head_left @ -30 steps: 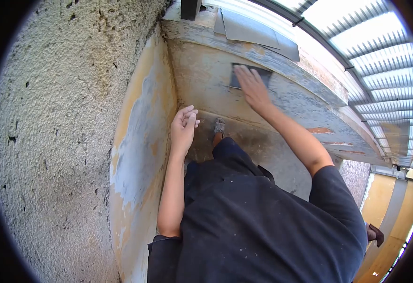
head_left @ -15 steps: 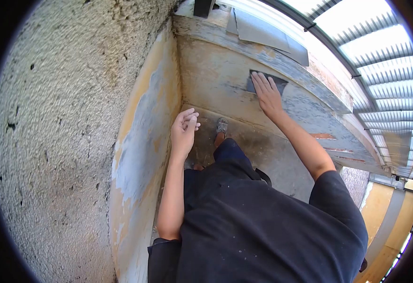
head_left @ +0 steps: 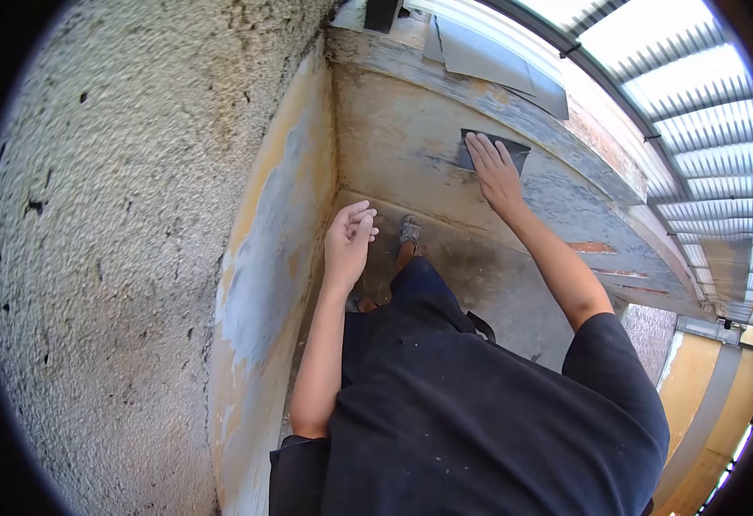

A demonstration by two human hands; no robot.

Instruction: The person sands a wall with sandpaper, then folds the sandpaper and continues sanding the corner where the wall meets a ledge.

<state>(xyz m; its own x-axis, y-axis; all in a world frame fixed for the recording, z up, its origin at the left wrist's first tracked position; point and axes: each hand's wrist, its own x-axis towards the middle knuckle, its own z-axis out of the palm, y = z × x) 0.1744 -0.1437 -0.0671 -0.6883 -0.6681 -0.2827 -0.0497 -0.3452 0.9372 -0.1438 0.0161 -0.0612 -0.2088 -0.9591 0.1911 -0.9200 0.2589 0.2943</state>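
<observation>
My right hand [head_left: 498,176] lies flat on a dark sheet of sandpaper [head_left: 516,156], holding it against the worn, patchy wall [head_left: 393,129] ahead. Its fingers are stretched out, and the sheet's right part shows past them. My left hand [head_left: 349,243] is raised in the air near the corner, apart from the wall. Its dusty fingers are loosely bent with gaps between them, and nothing shows in them.
A rough textured wall [head_left: 127,241] rises close on the left, ending in a smoother peeling strip [head_left: 264,275]. Above the sandpaper runs a ledge [head_left: 471,95] with grey sheets [head_left: 488,60] on it. My foot [head_left: 409,230] stands on the concrete floor [head_left: 514,301].
The view has shifted slightly, so the scene sits a little further right. My right hand stays on the sandpaper, and my left hand keeps its loosely bent pose.
</observation>
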